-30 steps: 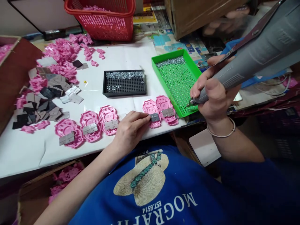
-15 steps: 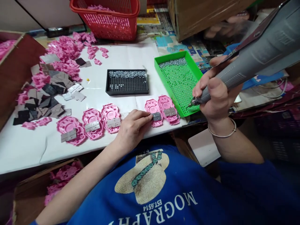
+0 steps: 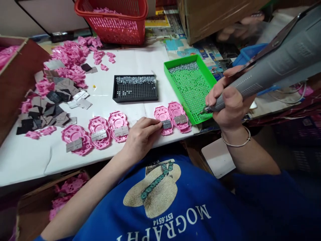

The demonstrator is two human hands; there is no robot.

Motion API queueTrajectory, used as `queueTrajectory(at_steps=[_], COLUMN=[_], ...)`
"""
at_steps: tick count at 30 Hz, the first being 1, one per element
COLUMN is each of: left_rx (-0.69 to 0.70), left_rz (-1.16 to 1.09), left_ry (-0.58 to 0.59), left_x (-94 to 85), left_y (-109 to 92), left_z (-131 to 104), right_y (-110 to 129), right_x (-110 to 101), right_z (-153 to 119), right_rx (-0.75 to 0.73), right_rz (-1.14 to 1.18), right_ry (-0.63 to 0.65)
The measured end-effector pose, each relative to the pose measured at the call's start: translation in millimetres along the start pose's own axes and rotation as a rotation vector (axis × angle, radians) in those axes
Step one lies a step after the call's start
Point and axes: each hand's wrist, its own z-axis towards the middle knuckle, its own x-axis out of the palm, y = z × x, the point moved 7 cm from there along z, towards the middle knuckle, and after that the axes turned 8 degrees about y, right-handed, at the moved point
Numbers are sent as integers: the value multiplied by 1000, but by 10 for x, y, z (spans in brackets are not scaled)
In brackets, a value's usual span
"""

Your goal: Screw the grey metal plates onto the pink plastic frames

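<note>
My right hand (image 3: 229, 98) is wrapped round a grey electric screwdriver (image 3: 260, 75), its bit pointing down over the near end of a green perforated tray (image 3: 193, 87) of screws. With fingers pinched together, my left hand (image 3: 141, 135) rests at the left edge of a pink plastic shell (image 3: 162, 113). Its fingertips touch the dark grey metal plate (image 3: 166, 124) lying across that shell. Just to the right is another pink shell (image 3: 175, 108) with a grey plate (image 3: 180, 119). Further left, several more pink shells (image 3: 99, 125) lie in a row, each with a plate across it.
A black perforated tray (image 3: 135, 97) with screws stands mid-table. Loose metal plates (image 3: 60, 87) and a heap of pink parts (image 3: 69, 53) lie at left. Behind are a red basket (image 3: 112, 28) and a cardboard box (image 3: 213, 20). A blue bin (image 3: 247, 53) is at right.
Very little differs. The view has shifted slightly; both hands keep the same hold, the left at the dark plate and the right on the screwdriver over the green tray.
</note>
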Motion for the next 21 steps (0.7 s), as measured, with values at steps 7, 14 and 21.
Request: queueTrajectory(at_steps=[7, 14, 21], left_rx=[-7, -10, -17], left_rz=[-4, -8, -2], left_ry=[1, -7, 11], left_x=[2, 0, 10], left_y=[-1, 5, 17], left_z=[0, -4, -5], right_y=[-21, -36, -32], right_x=[21, 25, 16], right_z=[-15, 33, 33], right_rx=[22, -17, 51], right_rz=[34, 19, -80], right_ry=[40, 43, 23])
